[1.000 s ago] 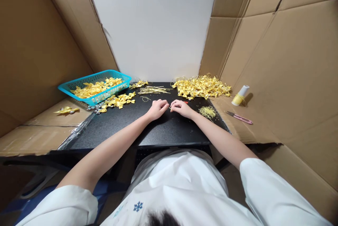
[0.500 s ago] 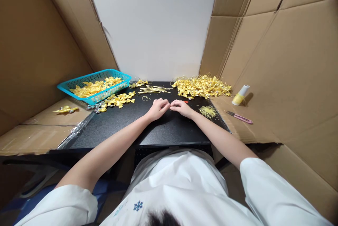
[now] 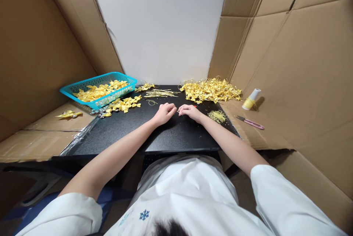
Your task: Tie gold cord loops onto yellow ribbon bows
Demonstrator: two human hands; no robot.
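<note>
The fingers [image 3: 183,110] of both hands are pinched on a thin pale strand [image 3: 177,111], a short bit showing in the narrow gap between them; from here I can't tell what more they cover. The left hand [image 3: 164,113] and right hand [image 3: 191,112] meet over the middle of the black desk [image 3: 116,133]. A red thing [image 3: 195,106] peeks out behind the right one. Just beyond the left lies a loop of cord [image 3: 152,102], then a bundle of yellow cords [image 3: 161,93]. Yellow thread scraps [image 3: 217,117] sit near the right wrist, with a big heap of yellow bows [image 3: 212,91] behind. Over to the left, loose bows [image 3: 127,104] lie beside silvery beads [image 3: 99,112] and a blue basket [image 3: 117,96] holding more. Farther right, on cardboard [image 3: 234,133], pink-handled snips [image 3: 251,122] rest near a standing spool [image 3: 249,104].
</note>
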